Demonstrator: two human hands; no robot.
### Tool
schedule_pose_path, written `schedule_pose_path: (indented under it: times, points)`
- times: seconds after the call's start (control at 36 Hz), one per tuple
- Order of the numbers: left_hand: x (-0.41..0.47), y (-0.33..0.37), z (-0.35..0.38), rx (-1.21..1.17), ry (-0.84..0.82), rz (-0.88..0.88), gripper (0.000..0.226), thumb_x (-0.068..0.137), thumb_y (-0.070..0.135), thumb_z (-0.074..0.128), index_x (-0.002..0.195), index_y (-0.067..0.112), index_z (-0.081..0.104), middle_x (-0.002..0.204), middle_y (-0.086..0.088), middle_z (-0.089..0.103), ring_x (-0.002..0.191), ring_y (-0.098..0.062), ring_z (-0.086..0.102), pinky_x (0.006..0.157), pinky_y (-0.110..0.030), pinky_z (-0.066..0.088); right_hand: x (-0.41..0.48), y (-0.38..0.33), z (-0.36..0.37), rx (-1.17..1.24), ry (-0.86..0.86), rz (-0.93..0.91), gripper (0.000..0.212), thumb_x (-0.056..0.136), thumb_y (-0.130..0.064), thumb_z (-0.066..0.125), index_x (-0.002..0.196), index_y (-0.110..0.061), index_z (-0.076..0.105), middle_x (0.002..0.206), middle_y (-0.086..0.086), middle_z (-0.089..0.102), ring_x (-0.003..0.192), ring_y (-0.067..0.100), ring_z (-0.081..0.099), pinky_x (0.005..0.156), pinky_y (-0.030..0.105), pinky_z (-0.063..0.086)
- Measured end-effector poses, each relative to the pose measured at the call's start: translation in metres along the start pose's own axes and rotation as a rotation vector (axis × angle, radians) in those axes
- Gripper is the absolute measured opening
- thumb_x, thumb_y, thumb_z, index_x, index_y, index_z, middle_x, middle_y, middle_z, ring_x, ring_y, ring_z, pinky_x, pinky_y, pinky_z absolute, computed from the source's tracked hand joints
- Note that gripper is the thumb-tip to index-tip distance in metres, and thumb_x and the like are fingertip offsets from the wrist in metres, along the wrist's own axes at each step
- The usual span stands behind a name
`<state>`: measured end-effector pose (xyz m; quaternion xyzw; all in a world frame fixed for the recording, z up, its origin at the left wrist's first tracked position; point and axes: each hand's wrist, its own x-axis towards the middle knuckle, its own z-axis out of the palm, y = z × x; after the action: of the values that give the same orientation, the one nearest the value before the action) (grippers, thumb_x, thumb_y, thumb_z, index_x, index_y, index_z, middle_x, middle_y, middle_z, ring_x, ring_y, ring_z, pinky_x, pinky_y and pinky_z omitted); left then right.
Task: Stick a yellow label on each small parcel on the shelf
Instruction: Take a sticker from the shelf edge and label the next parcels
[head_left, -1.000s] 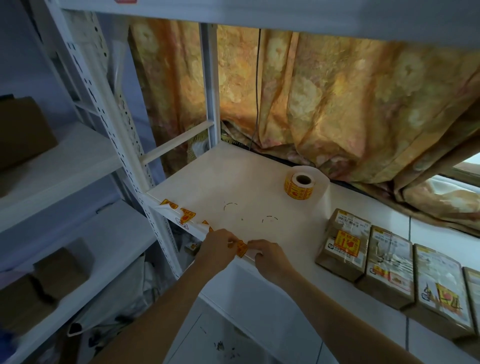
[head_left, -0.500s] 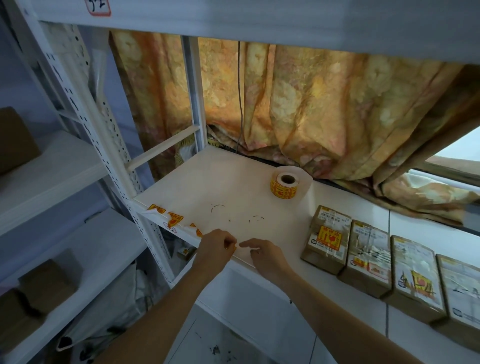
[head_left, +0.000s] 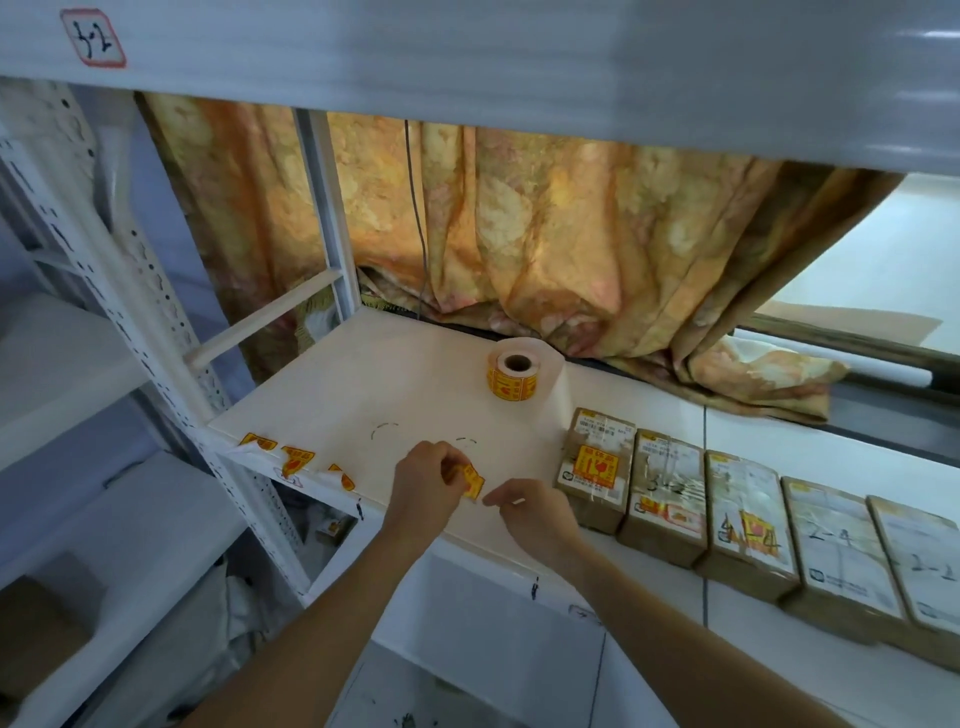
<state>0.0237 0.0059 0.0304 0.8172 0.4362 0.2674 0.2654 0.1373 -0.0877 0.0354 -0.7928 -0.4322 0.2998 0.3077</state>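
The grip of the left hand (head_left: 431, 480) is a pinch: thumb and fingertips clasp a yellow label (head_left: 471, 480) by its left edge, just above the front of the shelf (head_left: 322, 395). The right hand (head_left: 532, 512) sits just beside it, fingers curled and thumb near forefinger. Whether that grip has a sliver of backing paper or nothing, I cannot tell.

To the right, five parcels (head_left: 748, 525) lie side by side along the shelf. The first three carry yellow-and-red stickers. The fourth parcel (head_left: 839, 551) and the one beyond show none on their main faces (the fourth has only a small yellow mark near its top corner). So the job looks a little over halfway, and this label most likely belongs on the fourth.

To do it well, carry the label by one edge with the sticky side off the fingers. Lay that edge on a flat patch clear of the handwritten numbers, then smooth across so no crease forms. The label roll (head_left: 511, 371) stands further back, and spare labels (head_left: 297, 460) hang off the shelf's front lip.
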Motion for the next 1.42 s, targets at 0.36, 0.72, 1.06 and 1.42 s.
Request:
schedule_pose_path:
  times: [0.36, 0.72, 1.06, 1.42]
  points:
    - [-0.002, 0.059, 0.035, -0.077, -0.031, 0.140, 0.008, 0.078, 0.008, 0.066, 0.085, 0.012, 0.068, 0.089, -0.005, 0.068, 0.082, -0.016, 0.061, 0.076, -0.027, 0.051, -0.022, 0.030, -0.044, 0.142, 0.152, 0.018, 0.023, 0.087, -0.013, 0.052, 0.087, -0.026, 0.071, 0.084, -0.003, 0.070, 0.068, 0.011, 0.058, 0.060, 0.025, 0.046]
    - [-0.022, 0.099, 0.056, -0.225, -0.114, 0.173, 0.006, 0.079, 0.012, 0.068, 0.083, 0.017, 0.067, 0.085, 0.001, 0.068, 0.074, -0.005, 0.059, 0.064, -0.004, 0.045, -0.054, 0.061, -0.067, 0.598, 0.332, 0.116, 0.009, 0.083, -0.019, 0.069, 0.091, -0.016, 0.071, 0.077, 0.003, 0.074, 0.072, 0.019, 0.069, 0.071, 0.032, 0.059]
    - [-0.043, 0.107, 0.086, -0.255, -0.263, 0.188, 0.010, 0.080, 0.008, 0.066, 0.081, 0.019, 0.066, 0.086, 0.002, 0.067, 0.074, -0.003, 0.059, 0.066, -0.004, 0.046, -0.077, 0.093, -0.079, 0.748, 0.382, 0.201, 0.011, 0.075, -0.003, 0.074, 0.082, -0.011, 0.074, 0.081, 0.013, 0.073, 0.073, 0.021, 0.067, 0.070, 0.031, 0.059]
    - [-0.018, 0.104, 0.101, -0.275, -0.258, 0.171, 0.012, 0.079, 0.010, 0.067, 0.082, 0.022, 0.066, 0.090, 0.000, 0.068, 0.082, -0.011, 0.064, 0.075, -0.018, 0.053, -0.055, 0.084, -0.093, 0.525, 0.398, 0.113, 0.013, 0.075, -0.007, 0.073, 0.081, -0.018, 0.074, 0.077, 0.002, 0.073, 0.067, 0.010, 0.070, 0.064, 0.027, 0.060]
